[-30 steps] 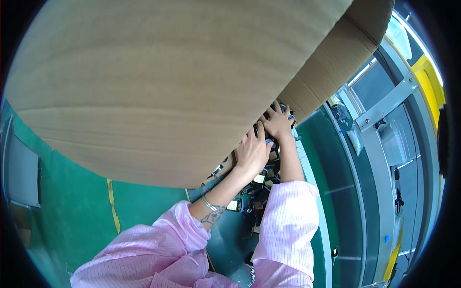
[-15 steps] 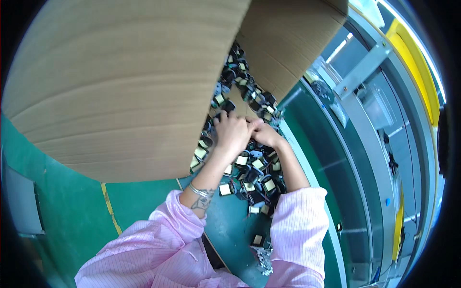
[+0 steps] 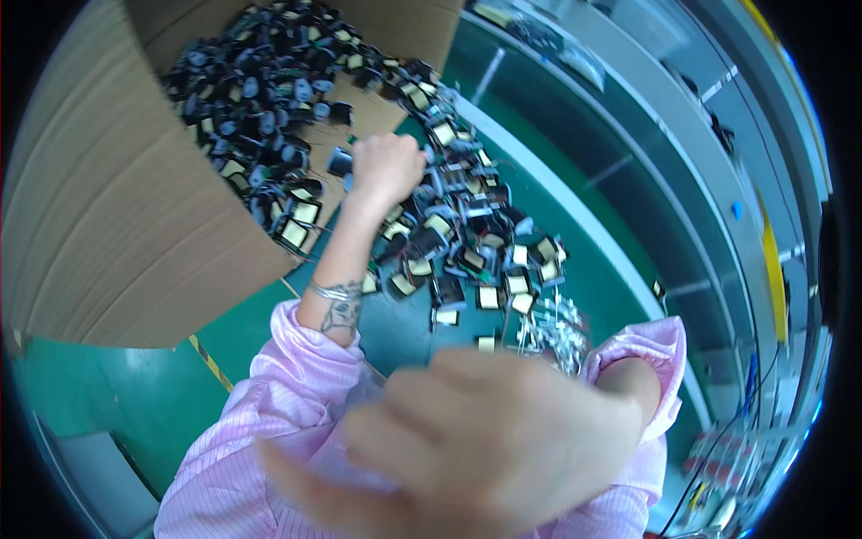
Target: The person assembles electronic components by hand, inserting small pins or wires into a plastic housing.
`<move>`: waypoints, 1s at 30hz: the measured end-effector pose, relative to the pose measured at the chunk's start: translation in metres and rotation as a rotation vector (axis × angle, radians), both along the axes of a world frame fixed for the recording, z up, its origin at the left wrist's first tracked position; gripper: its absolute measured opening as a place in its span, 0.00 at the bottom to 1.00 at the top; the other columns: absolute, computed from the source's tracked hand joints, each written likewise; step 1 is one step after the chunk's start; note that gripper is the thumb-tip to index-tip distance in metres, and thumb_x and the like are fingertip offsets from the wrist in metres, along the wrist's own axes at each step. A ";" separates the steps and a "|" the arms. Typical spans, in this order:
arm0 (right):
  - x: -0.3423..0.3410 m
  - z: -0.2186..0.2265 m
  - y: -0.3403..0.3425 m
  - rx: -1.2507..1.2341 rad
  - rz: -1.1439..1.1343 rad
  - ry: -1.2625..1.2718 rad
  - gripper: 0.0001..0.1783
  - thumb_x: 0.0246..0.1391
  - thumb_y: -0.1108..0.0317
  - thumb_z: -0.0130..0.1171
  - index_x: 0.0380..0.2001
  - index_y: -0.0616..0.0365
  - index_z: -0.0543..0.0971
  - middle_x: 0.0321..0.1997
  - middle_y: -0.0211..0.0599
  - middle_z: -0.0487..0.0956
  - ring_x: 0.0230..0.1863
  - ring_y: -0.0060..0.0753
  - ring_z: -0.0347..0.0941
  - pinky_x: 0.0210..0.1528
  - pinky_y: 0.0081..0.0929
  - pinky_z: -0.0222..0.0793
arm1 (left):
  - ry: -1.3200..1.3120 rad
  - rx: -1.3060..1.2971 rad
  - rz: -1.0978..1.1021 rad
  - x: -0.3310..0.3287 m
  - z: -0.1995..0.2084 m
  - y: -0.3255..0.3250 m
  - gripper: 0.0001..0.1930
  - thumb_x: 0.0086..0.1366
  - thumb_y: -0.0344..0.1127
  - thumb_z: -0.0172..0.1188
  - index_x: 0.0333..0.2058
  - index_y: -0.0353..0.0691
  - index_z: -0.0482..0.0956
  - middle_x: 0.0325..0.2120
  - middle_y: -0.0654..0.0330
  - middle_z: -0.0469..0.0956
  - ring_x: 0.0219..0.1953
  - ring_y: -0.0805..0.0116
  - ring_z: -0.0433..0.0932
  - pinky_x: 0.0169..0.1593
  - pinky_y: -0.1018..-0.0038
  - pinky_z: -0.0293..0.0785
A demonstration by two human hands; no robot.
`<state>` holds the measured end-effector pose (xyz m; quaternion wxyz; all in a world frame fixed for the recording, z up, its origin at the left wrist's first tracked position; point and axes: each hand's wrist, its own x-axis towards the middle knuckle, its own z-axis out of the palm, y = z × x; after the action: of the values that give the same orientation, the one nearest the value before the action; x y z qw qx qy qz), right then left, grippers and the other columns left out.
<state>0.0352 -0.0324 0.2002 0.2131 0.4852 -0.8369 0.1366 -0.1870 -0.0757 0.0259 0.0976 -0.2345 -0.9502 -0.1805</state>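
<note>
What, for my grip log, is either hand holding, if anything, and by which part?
The left hand is curled beside small black parts; whether it grips one cannot be told. The right hand, blurred, shows nothing held.

My left hand [image 3: 388, 166] has a way into the box [image 3: 81, 180] through its open side. The box's wall bars me leftward; parts [image 3: 467, 202] clutter the table [image 3: 392, 334] to its right, leaving a bare patch nearer me.
</note>
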 end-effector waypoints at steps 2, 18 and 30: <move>0.021 0.022 -0.006 -0.011 -0.208 -0.713 0.27 0.40 0.60 0.63 0.49 0.44 0.75 0.20 0.27 0.67 0.15 0.25 0.62 0.15 0.23 0.55 | -0.015 -0.036 0.018 -0.004 -0.009 -0.013 0.16 0.60 0.48 0.59 0.29 0.39 0.84 0.29 0.47 0.82 0.36 0.48 0.82 0.39 0.56 0.75; 0.115 0.013 0.031 -0.067 -0.676 -0.631 0.23 0.45 0.58 0.57 0.47 0.46 0.79 0.23 0.29 0.73 0.16 0.21 0.66 0.15 0.23 0.57 | 0.008 0.048 -0.198 -0.011 -0.021 0.008 0.18 0.66 0.47 0.50 0.43 0.40 0.78 0.37 0.45 0.80 0.42 0.44 0.78 0.46 0.53 0.73; 0.165 -0.061 0.073 0.057 -0.821 -0.635 0.18 0.41 0.71 0.58 0.41 0.60 0.77 0.23 0.32 0.72 0.22 0.31 0.73 0.20 0.29 0.68 | -0.202 0.169 -0.420 0.013 -0.007 0.012 0.17 0.62 0.36 0.50 0.46 0.40 0.80 0.24 0.47 0.81 0.26 0.54 0.81 0.37 0.63 0.76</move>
<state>0.1999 0.0405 0.1396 -0.0288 0.0572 -0.9851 0.1595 -0.1736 -0.0636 0.0193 -0.0185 -0.3985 -0.8671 -0.2982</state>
